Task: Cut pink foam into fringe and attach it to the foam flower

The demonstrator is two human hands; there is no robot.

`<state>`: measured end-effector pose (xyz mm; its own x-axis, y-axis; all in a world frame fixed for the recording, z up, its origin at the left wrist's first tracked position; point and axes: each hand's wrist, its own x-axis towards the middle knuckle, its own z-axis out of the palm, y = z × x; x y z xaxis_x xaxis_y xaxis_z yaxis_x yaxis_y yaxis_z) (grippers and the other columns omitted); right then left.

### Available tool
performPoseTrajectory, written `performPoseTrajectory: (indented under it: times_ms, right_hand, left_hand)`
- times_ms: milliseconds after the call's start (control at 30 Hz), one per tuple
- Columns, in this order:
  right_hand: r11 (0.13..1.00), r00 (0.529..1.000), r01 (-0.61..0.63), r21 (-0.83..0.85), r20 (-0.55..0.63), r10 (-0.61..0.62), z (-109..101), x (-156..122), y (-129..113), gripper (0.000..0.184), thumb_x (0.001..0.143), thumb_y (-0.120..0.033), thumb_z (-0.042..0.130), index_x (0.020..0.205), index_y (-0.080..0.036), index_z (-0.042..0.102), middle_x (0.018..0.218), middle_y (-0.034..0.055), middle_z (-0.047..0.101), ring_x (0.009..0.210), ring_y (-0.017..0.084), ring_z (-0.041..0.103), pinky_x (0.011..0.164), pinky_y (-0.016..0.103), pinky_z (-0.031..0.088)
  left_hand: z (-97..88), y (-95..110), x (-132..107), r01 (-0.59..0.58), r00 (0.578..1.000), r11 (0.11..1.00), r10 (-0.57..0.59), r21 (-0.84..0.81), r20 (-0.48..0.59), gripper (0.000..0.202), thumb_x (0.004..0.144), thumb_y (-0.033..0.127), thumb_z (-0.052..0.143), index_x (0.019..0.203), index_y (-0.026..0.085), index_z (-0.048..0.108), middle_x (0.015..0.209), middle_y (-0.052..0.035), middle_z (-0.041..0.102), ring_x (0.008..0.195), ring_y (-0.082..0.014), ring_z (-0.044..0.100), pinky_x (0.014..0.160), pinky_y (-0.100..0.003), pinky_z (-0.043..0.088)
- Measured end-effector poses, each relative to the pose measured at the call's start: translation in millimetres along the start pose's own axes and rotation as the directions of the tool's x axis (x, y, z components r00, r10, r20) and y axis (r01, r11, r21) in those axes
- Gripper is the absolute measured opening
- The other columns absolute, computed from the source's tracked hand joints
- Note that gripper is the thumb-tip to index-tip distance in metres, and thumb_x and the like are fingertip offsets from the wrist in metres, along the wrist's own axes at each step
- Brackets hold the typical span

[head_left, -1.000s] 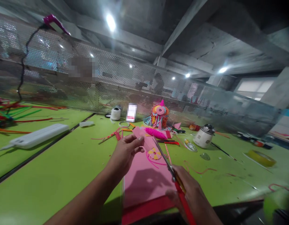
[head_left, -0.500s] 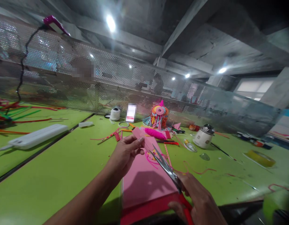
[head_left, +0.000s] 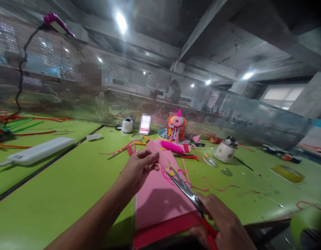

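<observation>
My left hand is closed in a pinch on a small strip of pink paper, which stands up past the fingertips. In my right hand are scissors with red handles. Their blades are slightly parted and point up and left, just right of the left fingertips; whether they touch the strip I cannot tell. Beneath both hands lies a large pink sheet, with a red sheet at its near edge. A bright pink bundle of cord rests beyond the left hand.
A colourful fringed ornament stands at the back, near a lit phone and a thread spool. To the right are a white-and-black pot and yellow tape. A power strip lies left. A perforated screen borders the table.
The scissors have shifted slightly down relative to the left hand, and their blades look a little closer together. The left hand still pinches the pink strip. The view has moved slightly.
</observation>
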<state>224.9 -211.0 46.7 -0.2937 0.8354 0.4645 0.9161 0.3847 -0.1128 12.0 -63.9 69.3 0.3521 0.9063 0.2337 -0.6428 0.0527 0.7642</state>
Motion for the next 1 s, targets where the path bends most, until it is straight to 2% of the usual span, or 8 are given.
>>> performPoseTrajectory:
  times_ms: [300, 467, 733, 1000]
  right_hand:
    - [0.998, 1.000, -0.025, 0.049, -0.004, 0.025, 2, 3, -3, 0.047, 0.080, -0.036, 0.057, 0.119, -0.014, 0.044, 0.085, 0.0098, 0.060, 0.076, 0.022, 0.059, 0.065, 0.030, 0.050]
    - [0.989, 0.996, -0.031, 0.146, -0.078, 0.042, 7, 8, -6, 0.041, 0.082, -0.040, 0.053, 0.115, -0.016, 0.050, 0.075, 0.0066, 0.059, 0.067, 0.020, 0.058, 0.062, 0.027, 0.049]
    - [0.972, 0.990, -0.112, 0.208, -0.059, 0.127, 14, 13, -15, 0.040, 0.082, -0.040, 0.052, 0.114, -0.016, 0.051, 0.075, 0.0060, 0.057, 0.068, 0.019, 0.056, 0.067, 0.029, 0.049]
    - [0.970, 0.991, -0.121, 0.212, -0.035, 0.131, 11, 14, -17, 0.038, 0.082, -0.041, 0.053, 0.112, -0.017, 0.052, 0.075, 0.0060, 0.059, 0.066, 0.019, 0.057, 0.063, 0.028, 0.049]
  left_hand:
    - [4.0, -2, -2, 0.008, 1.000, 0.999, -0.009, 0.035, 0.020, 0.008, 0.069, 0.016, 0.069, 0.065, 0.011, 0.064, 0.062, -0.0015, 0.060, 0.052, -0.0069, 0.053, 0.052, -0.020, 0.046]
    - [5.2, -5, -4, 0.029, 0.999, 0.998, -0.030, 0.057, 0.023, 0.009, 0.069, 0.018, 0.069, 0.064, 0.012, 0.064, 0.063, -0.0018, 0.059, 0.054, -0.0081, 0.053, 0.052, -0.022, 0.045]
    - [4.5, -5, -4, 0.032, 0.999, 0.997, -0.031, 0.075, -0.009, 0.014, 0.068, 0.020, 0.070, 0.061, 0.012, 0.061, 0.065, -0.0024, 0.057, 0.056, -0.0090, 0.053, 0.052, -0.022, 0.044]
    - [4.2, -4, -4, 0.033, 0.999, 0.994, -0.030, 0.108, -0.030, 0.015, 0.066, 0.021, 0.071, 0.060, 0.011, 0.061, 0.064, -0.0047, 0.059, 0.056, -0.0103, 0.054, 0.050, -0.022, 0.043]
